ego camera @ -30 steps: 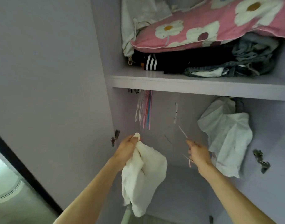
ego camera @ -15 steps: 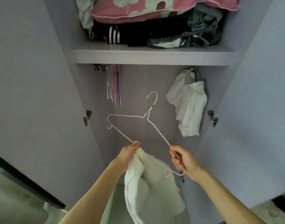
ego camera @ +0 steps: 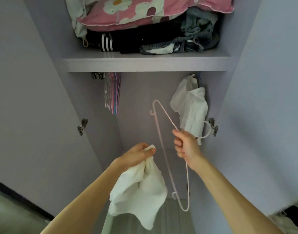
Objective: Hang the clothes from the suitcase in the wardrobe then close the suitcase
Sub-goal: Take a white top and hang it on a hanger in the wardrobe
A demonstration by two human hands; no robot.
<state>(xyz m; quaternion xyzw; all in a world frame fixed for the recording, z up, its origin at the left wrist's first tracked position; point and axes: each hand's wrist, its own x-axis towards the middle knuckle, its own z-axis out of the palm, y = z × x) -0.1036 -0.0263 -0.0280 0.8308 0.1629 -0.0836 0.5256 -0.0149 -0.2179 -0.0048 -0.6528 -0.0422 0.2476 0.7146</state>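
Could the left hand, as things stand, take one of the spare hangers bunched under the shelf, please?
Probably not yet: the path to the spare hangers looks free, but the left hand is full, gripping the white garment.

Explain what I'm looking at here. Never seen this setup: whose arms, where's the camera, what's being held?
There is no machine here. These are a person's two bare arms, filmed by one wide-angle camera worn on the head, so you see roughly what they see: the inside of an open wardrobe.

The left hand grips a white garment, bunched at the top and hanging down from the fist. The right hand grips a wire hanger, turned roughly on end and not yet inside the garment.

In the wardrobe, the shelf carries a pink flowered pillow on top of folded dark clothes. Under the shelf, a bunch of empty hangers hangs on the left, and another white top already hangs on the right.
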